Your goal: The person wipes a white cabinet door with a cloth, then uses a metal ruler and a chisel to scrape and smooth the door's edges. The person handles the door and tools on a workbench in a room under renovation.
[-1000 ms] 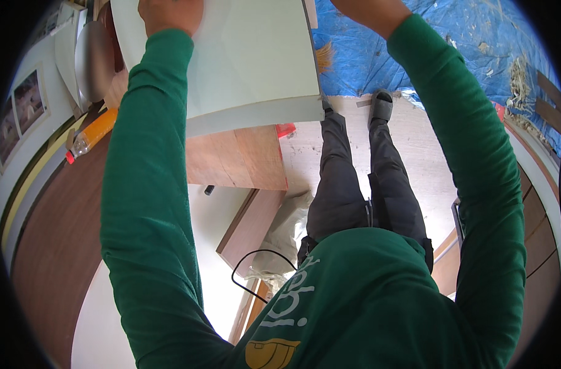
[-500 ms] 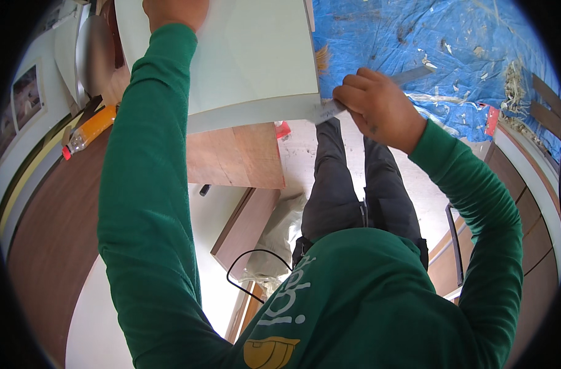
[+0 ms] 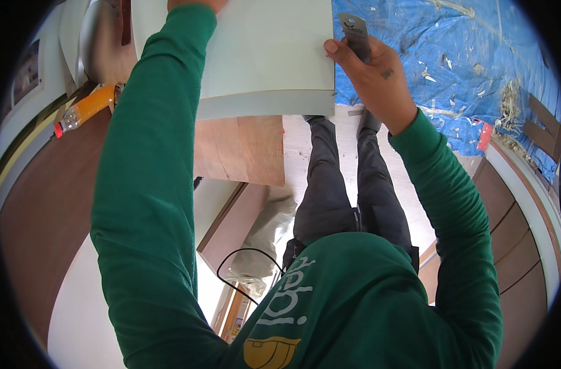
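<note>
A blue sheet (image 3: 440,52) is spread behind and to the right of the fingers of the right hand (image 3: 382,80). A pale board (image 3: 271,52) is found just left of them; contact cannot be confirmed. Over the board, the left hand (image 3: 206,5) is cut off, its fingers' state undeterminable. A grey flat strip (image 3: 356,38) is pinched between right thumb and fingers, one end projecting beyond them.

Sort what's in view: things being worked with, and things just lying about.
In use:
grey metal strip, in the right hand
pale panel, nearest the left hand; contact out of view

Seemingly lying about:
orange bottle with red cap
crumpled blue tarp
brown strips
</note>
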The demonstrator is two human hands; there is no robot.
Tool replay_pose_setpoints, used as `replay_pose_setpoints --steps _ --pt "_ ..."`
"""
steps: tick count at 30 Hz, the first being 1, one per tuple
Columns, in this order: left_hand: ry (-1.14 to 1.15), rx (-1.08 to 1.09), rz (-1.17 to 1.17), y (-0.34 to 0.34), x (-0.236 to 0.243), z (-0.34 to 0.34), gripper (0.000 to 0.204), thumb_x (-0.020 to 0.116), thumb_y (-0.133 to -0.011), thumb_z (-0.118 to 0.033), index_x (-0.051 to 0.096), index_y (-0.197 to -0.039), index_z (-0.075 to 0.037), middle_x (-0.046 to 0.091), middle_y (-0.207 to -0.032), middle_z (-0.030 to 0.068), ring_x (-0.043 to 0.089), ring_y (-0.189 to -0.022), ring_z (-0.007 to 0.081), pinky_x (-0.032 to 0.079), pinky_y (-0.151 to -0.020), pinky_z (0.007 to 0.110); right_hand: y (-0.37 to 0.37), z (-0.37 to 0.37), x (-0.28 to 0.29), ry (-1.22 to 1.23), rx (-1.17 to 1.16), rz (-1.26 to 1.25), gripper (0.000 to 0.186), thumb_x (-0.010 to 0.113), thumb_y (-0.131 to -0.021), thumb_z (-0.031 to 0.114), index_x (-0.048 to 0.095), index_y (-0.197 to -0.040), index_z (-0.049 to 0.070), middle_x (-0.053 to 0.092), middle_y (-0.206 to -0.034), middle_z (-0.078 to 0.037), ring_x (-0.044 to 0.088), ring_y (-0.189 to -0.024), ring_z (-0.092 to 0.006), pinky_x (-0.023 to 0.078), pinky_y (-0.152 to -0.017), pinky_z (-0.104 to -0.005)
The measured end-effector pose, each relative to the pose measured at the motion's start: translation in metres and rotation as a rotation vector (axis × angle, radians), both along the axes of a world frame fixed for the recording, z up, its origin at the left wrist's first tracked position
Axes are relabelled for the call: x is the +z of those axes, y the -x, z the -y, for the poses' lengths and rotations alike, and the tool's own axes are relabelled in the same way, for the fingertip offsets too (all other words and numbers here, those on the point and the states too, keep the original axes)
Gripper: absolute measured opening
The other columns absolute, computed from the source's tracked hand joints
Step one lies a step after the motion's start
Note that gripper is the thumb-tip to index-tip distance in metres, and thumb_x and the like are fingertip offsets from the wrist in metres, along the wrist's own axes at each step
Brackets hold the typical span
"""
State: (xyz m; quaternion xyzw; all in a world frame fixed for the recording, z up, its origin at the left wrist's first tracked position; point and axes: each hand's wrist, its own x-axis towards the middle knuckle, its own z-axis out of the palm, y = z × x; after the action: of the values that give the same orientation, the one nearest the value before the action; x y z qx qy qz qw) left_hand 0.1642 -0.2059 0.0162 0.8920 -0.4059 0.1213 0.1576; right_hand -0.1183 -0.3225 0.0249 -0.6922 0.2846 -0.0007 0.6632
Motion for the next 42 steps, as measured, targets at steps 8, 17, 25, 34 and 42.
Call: replay_pose_setpoints --steps 8,17,25,34,42 --pt "0.049 -0.008 0.025 -0.002 -0.005 -0.003 0.058 0.06 -0.101 -0.041 0.06 -0.137 0.003 0.054 -0.148 0.0266 0.048 -0.139 0.0432 0.033 -0.121 0.049 0.037 -0.017 -0.003 0.121 0.076 -0.064 0.032 0.083 -0.088 0.027 0.064 -0.085 0.001 0.052 -0.066 0.001 0.047 -0.064 -0.0093 0.041 -0.06 -0.0274" --pt "0.004 -0.131 0.043 0.009 0.003 -0.005 0.053 0.06 -0.101 -0.038 0.061 -0.138 0.0 0.055 -0.148 0.0239 0.046 -0.141 0.0396 0.032 -0.121 0.05 0.131 0.004 -0.014 -0.142 0.087 -0.406 0.009 0.065 -0.097 0.007 0.067 -0.103 0.001 0.063 -0.081 -0.002 0.057 -0.068 -0.0092 0.047 -0.065 -0.0268" --pt "-0.236 -0.66 -0.028 0.087 0.0 -0.018 0.068 0.045 -0.105 -0.051 0.04 -0.157 -0.009 0.035 -0.165 0.0171 0.029 -0.154 0.0333 0.016 -0.128 0.054 0.186 0.011 -0.027 -0.195 0.17 -0.697 0.013 0.062 -0.101 0.015 0.061 -0.104 0.002 0.064 -0.075 -0.005 0.063 -0.059 -0.0126 0.052 -0.054 -0.0273" --pt "-0.338 -0.662 -0.217 0.202 0.032 -0.089 0.072 0.047 -0.102 -0.051 0.039 -0.159 -0.008 0.031 -0.169 0.008 0.025 -0.158 0.0231 0.015 -0.129 0.049 0.171 0.004 -0.024 -0.319 0.08 -0.634 0.032 0.057 -0.107 0.035 0.057 -0.102 0.004 0.061 -0.071 -0.006 0.066 -0.057 -0.0155 0.052 -0.051 -0.0283" --pt "0.164 -0.567 -1.015 0.307 0.036 -0.113 0.052 0.071 -0.097 -0.027 0.056 -0.14 -0.002 0.065 -0.126 0.0113 0.063 -0.117 0.0254 0.05 -0.101 0.046 0.148 0.0 0.021 -0.551 0.21 -0.524 0.025 0.064 -0.103 0.027 0.062 -0.101 0.003 0.064 -0.073 -0.006 0.067 -0.061 -0.0163 0.055 -0.057 -0.0294"
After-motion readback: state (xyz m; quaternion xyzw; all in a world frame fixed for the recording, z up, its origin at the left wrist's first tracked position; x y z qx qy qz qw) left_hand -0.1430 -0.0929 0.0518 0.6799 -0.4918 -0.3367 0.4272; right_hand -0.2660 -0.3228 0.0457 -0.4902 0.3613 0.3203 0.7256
